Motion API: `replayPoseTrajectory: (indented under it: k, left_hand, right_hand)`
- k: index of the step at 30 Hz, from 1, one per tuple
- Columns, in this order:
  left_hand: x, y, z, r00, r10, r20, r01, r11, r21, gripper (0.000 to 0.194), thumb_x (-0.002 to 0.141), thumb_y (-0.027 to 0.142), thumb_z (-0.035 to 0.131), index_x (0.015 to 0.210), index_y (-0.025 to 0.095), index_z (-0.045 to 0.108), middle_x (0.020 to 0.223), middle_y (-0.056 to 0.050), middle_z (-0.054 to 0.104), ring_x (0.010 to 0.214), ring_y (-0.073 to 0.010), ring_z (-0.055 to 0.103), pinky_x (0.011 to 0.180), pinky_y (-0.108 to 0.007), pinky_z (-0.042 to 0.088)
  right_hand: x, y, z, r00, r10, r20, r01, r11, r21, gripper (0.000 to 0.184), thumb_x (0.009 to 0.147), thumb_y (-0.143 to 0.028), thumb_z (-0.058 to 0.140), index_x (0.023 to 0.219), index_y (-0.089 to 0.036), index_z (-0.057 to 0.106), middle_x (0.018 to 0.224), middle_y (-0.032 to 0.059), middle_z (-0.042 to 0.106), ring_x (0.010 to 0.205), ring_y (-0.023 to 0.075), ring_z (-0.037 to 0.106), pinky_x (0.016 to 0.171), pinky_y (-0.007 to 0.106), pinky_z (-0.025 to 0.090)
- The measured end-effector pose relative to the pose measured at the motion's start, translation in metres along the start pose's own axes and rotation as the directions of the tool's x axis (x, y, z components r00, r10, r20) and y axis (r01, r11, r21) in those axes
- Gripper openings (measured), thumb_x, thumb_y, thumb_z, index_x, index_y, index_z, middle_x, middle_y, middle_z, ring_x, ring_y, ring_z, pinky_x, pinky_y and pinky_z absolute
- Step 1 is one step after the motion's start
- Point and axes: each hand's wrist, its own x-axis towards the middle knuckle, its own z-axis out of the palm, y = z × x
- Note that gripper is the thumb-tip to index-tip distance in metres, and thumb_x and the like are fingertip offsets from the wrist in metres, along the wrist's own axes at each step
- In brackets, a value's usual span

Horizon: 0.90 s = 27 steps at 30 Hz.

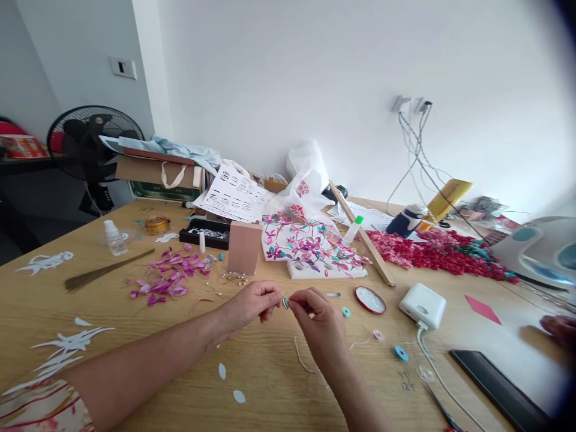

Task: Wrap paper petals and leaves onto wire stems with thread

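Observation:
Above the middle of the table, my right hand pinches a small leaf-shaped piece with green and white on it. Close beside it on the left, the fingers of my left hand are pressed together at the tip of that piece. Whatever they hold, perhaps a thread, is too small to make out. Just behind my hands stands a wooden block. Small pearl-like beads lie at its foot. Two white petal-shaped pieces rest on the table nearer to me.
Pink petals are scattered left of the block. Purple and teal flowers lie on white foam behind. To the right are thread spools, a red-rimmed dish, a white charger with cable, and a tablet. Another person's hand shows far right.

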Motion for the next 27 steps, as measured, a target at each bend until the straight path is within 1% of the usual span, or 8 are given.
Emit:
replayPoseTrajectory:
  k: [5,12,16,20,27]
  left_hand:
    - [-0.0010,-0.0014,-0.0006,0.999,0.041,0.025,-0.041,0.999,0.015,0.031,0.075,0.042,0.046,0.065,0.013,0.049,0.050,0.004,0.041,0.047,-0.0071,0.038,0.047,-0.020,0.030]
    - [-0.0014,-0.0046,-0.0026,0.993,0.120,0.017,-0.121,0.990,0.071,0.032,0.077,0.043,0.044,0.065,0.013,0.049,0.049,0.004,0.040,0.046,-0.0068,0.037,0.046,-0.019,0.032]
    - [-0.0016,-0.0072,-0.0030,0.995,0.103,0.007,-0.103,0.994,0.028,0.031,0.076,0.043,0.046,0.065,0.013,0.048,0.048,0.004,0.040,0.045,-0.0064,0.036,0.046,-0.019,0.032]
    - [-0.0027,-0.0062,-0.0019,0.994,0.106,0.005,-0.106,0.994,-0.017,0.032,0.076,0.044,0.047,0.065,0.013,0.048,0.047,0.004,0.040,0.045,-0.0064,0.036,0.046,-0.019,0.031]
    - [-0.0041,-0.0065,-0.0011,0.993,0.118,-0.010,-0.118,0.992,-0.035,0.034,0.073,0.046,0.049,0.064,0.013,0.047,0.050,0.004,0.041,0.047,-0.0065,0.038,0.048,-0.020,0.031]
  right_hand:
    - [-0.0011,0.0005,-0.0018,0.993,-0.114,0.014,0.115,0.991,-0.072,0.014,0.076,-0.018,0.049,0.066,-0.020,0.058,0.063,-0.0013,0.055,0.056,0.0103,0.050,0.052,0.021,0.038]
    - [-0.0045,0.0026,0.0002,0.968,-0.249,-0.001,0.247,0.959,-0.140,0.011,0.079,-0.020,0.048,0.073,-0.021,0.057,0.066,-0.0013,0.055,0.057,0.0100,0.051,0.052,0.020,0.038]
    - [-0.0050,0.0022,-0.0002,0.962,-0.274,-0.005,0.269,0.949,-0.166,0.013,0.080,-0.020,0.046,0.073,-0.021,0.057,0.068,-0.0004,0.056,0.059,0.0108,0.053,0.053,0.021,0.039]
    - [-0.0054,0.0016,-0.0010,0.954,-0.300,0.017,0.298,0.938,-0.175,0.013,0.080,-0.020,0.045,0.075,-0.021,0.057,0.069,0.0004,0.057,0.059,0.0110,0.054,0.053,0.021,0.040]
    - [-0.0063,0.0013,0.0002,0.946,-0.324,0.030,0.324,0.930,-0.173,0.013,0.081,-0.020,0.045,0.076,-0.021,0.057,0.068,0.0009,0.057,0.059,0.0106,0.053,0.053,0.021,0.040]
